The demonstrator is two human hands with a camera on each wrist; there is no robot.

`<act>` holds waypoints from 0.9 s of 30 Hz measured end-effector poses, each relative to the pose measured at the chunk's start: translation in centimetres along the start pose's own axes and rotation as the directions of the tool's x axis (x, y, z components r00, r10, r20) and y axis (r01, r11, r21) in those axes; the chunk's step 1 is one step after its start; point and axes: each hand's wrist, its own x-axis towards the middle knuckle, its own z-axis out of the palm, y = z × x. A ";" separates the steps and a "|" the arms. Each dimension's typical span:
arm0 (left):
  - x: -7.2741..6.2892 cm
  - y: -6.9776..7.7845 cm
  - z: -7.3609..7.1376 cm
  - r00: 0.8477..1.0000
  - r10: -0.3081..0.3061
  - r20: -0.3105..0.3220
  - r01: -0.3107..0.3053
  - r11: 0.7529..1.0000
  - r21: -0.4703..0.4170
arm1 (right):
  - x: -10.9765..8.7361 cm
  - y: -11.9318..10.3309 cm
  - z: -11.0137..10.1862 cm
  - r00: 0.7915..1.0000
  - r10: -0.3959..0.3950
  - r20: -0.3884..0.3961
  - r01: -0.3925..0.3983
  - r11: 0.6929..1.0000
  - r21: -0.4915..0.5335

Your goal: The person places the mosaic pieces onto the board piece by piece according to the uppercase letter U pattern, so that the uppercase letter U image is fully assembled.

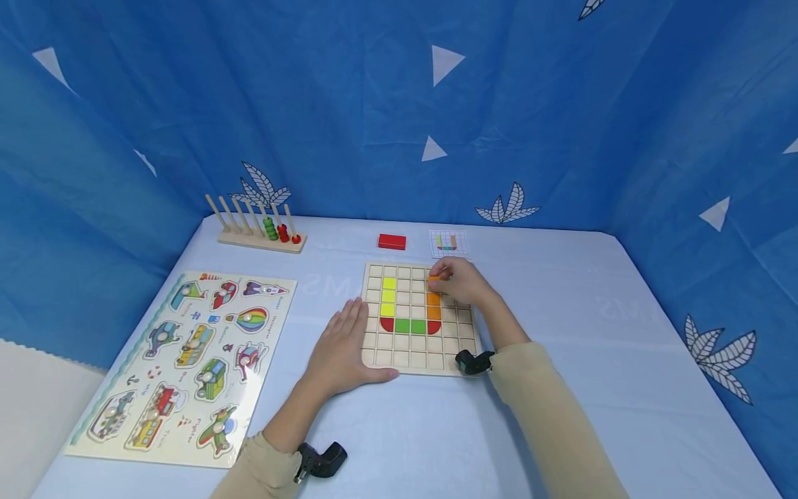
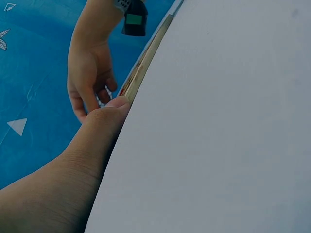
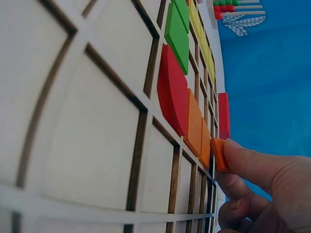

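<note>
A wooden grid board (image 1: 405, 353) lies flat on the table, with yellow tiles (image 1: 388, 296), green tiles (image 1: 410, 326), red rounded tiles (image 1: 433, 327) and orange tiles (image 1: 433, 305) forming a U. My right hand (image 1: 461, 281) pinches an orange tile (image 3: 221, 154) between thumb and fingers at the top of the orange column. In the right wrist view that tile is slightly tilted at the board. My left hand (image 1: 343, 346) rests along the board's left and near edges, fingers straight and thumb spread (image 2: 104, 119).
Behind the board lie a red block (image 1: 392, 242) and a small pattern card (image 1: 449, 244). A wooden bead counter (image 1: 262, 240) stands at the back left. A vehicle puzzle board (image 1: 243, 409) covers the table's left side. Blue cloth (image 1: 374, 104) hangs behind.
</note>
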 end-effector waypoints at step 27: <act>-0.2 0.1 -0.2 1.000 0.005 -0.003 -0.005 1.000 -0.014 | 0.0 0.0 0.6 1.000 -0.006 -0.030 0.004 0.998 -0.062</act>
